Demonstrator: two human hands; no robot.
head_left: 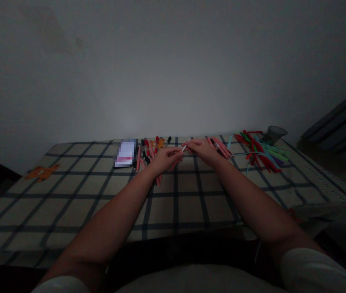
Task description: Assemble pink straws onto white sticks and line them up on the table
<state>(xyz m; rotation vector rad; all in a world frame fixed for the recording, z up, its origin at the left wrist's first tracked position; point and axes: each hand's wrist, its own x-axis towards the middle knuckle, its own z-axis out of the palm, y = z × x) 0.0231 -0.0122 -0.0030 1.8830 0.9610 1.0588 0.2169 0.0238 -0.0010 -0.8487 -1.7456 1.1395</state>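
Note:
Above the far middle of the table, my left hand (166, 158) and my right hand (202, 149) meet fingertip to fingertip. Between them runs a slim white stick (186, 146), tilted up to the right; the dim light hides its exact kind. Both hands are closed in a pinch on it. Beside and partly behind my left hand lies a loose group of pink, red and black pens (146, 151). Just right of my right hand rests a second bunch of mostly pink pens (222, 147). Something pink shows below my left fingers.
A phone (125, 153) with a lit, blurred screen lies left of the pens. Colourful fuzzy strips (260, 152) are heaped at the right, near a dark see-through cup (275, 133). An orange patterned shape (42, 172) is at the left on the checked tablecloth (99, 211). A wall stands behind.

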